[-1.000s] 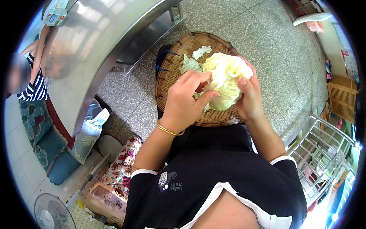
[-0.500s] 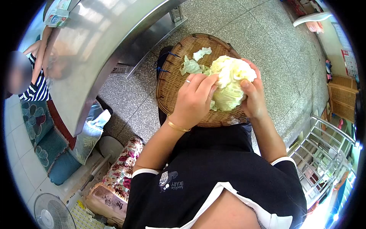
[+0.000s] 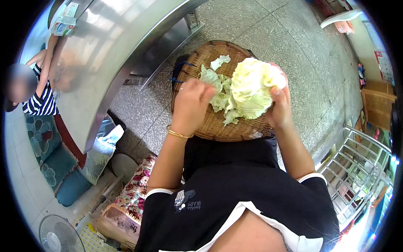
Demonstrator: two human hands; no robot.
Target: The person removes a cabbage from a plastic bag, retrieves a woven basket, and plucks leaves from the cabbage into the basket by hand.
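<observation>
A pale green head of cabbage (image 3: 254, 90) is held above a round woven bamboo tray (image 3: 203, 122). My right hand (image 3: 280, 103) grips the cabbage from its right side, thumb in front and the other fingers mostly hidden behind it. Away from the head, my left hand (image 3: 193, 103) is over the left part of the tray, its fingers curled in and a little blurred. Whatever those fingers pinch is hidden. Torn cabbage leaves (image 3: 220, 98) lie between my left hand and the head, close to its fingertips. A smaller leaf piece (image 3: 219, 62) rests farther back on the tray.
A metal-edged table (image 3: 105, 46) stands at the left, with a small carton (image 3: 64, 26) on it. Behind it sits another person in a striped top (image 3: 41, 101). A fan (image 3: 61, 235) is at lower left, a metal rack (image 3: 352, 168) at right.
My left hand has moved left, from the cabbage to over the tray's left side. More of the torn leaves now shows. My right hand keeps its grip on the cabbage.
</observation>
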